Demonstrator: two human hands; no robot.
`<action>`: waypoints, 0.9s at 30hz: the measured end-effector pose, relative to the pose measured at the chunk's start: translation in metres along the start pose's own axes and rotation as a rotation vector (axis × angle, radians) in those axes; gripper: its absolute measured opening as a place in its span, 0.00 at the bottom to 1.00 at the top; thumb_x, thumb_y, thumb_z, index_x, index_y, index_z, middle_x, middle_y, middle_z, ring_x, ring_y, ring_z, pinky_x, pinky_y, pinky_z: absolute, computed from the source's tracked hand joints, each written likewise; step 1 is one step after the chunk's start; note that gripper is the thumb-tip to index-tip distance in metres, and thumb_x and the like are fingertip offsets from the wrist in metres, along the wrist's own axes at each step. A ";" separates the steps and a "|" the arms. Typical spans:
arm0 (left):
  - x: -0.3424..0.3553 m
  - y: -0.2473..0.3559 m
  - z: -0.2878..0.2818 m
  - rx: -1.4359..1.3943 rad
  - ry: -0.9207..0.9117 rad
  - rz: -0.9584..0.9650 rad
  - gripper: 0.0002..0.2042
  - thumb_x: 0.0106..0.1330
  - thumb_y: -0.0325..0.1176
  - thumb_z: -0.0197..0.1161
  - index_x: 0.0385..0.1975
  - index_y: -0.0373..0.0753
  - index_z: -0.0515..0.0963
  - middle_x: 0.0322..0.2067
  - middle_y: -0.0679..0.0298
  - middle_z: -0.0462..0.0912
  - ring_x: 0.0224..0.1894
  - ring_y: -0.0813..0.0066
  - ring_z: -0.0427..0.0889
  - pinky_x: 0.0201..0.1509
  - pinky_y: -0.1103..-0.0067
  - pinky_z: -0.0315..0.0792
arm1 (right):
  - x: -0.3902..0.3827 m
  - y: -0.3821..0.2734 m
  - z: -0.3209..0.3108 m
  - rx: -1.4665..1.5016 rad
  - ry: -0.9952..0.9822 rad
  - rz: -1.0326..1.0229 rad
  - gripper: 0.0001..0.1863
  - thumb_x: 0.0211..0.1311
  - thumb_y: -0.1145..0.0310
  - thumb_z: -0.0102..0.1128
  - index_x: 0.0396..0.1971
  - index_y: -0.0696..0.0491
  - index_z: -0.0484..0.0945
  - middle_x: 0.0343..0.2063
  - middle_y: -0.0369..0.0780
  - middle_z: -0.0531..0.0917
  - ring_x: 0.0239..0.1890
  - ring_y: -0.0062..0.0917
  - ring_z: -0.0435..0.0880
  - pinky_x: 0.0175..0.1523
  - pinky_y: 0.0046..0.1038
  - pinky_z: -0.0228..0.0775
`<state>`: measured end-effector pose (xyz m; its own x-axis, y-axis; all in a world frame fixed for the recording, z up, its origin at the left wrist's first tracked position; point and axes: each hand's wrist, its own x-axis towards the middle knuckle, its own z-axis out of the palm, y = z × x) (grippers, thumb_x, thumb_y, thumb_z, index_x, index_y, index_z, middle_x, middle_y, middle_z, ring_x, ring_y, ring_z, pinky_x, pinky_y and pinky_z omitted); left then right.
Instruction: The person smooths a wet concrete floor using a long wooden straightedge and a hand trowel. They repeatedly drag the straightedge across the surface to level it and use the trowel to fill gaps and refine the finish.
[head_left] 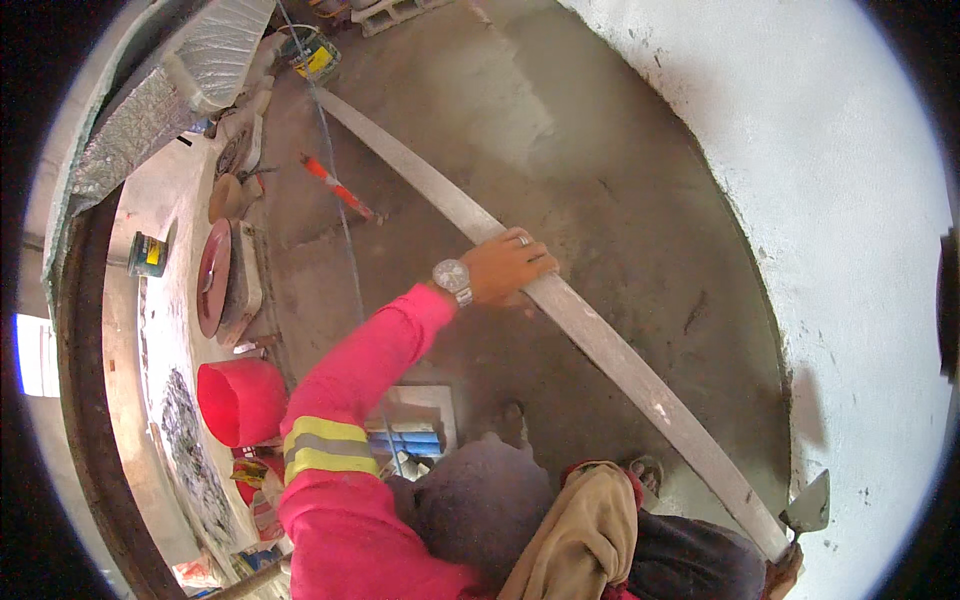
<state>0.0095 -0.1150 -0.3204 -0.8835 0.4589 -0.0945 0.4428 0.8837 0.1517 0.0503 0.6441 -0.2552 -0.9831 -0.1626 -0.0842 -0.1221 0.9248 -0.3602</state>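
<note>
The person's left hand [508, 266] is closed over a long board [620, 358], its fingers curled across the board's right edge about midway along. A watch [452, 277] circles that wrist, below a pink sleeve [365, 350] with a reflective band. The right hand [784, 578] shows only in part at the board's near end; the view there is too poor to tell how tightly it is closed, or on what. Just beside it, a trowel [808, 505] points its blade upward.

The board slants across a grey floor [610, 215], from the near right to the far left. Right of the board rises a white wall [860, 250]. Left of the board lies an orange tool [340, 188], crossed by a thin string [349, 240]. Well left of the board stands a red bucket [240, 402]; near the board's far end sits a dark bucket [314, 56] with a yellow label.
</note>
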 end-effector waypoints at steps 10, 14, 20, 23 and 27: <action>0.079 0.128 0.008 -0.217 0.247 0.282 0.29 0.43 0.46 0.67 0.45 0.39 0.70 0.39 0.60 0.74 0.43 0.62 0.74 0.43 0.68 0.68 | -0.017 -0.016 -0.001 -0.175 0.096 0.105 0.29 0.46 0.72 0.64 0.52 0.57 0.67 0.45 0.46 0.74 0.50 0.39 0.72 0.55 0.36 0.65; 0.128 0.202 0.004 -0.299 0.244 0.320 0.27 0.43 0.43 0.67 0.44 0.39 0.70 0.36 0.60 0.74 0.41 0.61 0.75 0.40 0.68 0.71 | 0.016 -0.072 0.023 -0.313 0.052 -0.238 0.36 0.38 0.73 0.68 0.53 0.56 0.65 0.46 0.48 0.73 0.50 0.45 0.71 0.55 0.40 0.64; 0.135 0.212 0.012 -0.301 0.144 0.390 0.31 0.41 0.44 0.70 0.46 0.40 0.68 0.38 0.59 0.75 0.40 0.60 0.76 0.41 0.66 0.70 | -0.002 -0.081 0.020 0.026 0.022 0.124 0.35 0.38 0.72 0.67 0.53 0.55 0.67 0.46 0.48 0.73 0.47 0.43 0.73 0.50 0.36 0.67; 0.109 0.146 0.008 -0.260 0.012 0.405 0.33 0.40 0.44 0.70 0.49 0.42 0.65 0.40 0.60 0.74 0.42 0.61 0.76 0.42 0.64 0.70 | -0.027 -0.057 0.013 -0.009 0.035 0.149 0.35 0.38 0.72 0.67 0.53 0.55 0.67 0.46 0.48 0.73 0.47 0.43 0.73 0.50 0.36 0.67; 0.049 0.066 0.010 -0.105 -0.009 0.201 0.33 0.39 0.41 0.70 0.48 0.42 0.66 0.42 0.60 0.73 0.45 0.61 0.73 0.42 0.65 0.70 | -0.041 -0.051 0.015 -0.022 0.015 0.175 0.35 0.38 0.72 0.67 0.53 0.55 0.67 0.46 0.48 0.73 0.47 0.43 0.73 0.50 0.36 0.67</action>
<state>-0.0028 -0.0330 -0.3247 -0.7773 0.6261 -0.0608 0.5911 0.7601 0.2698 0.0987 0.5982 -0.2470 -0.9915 0.0071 -0.1297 0.0487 0.9459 -0.3208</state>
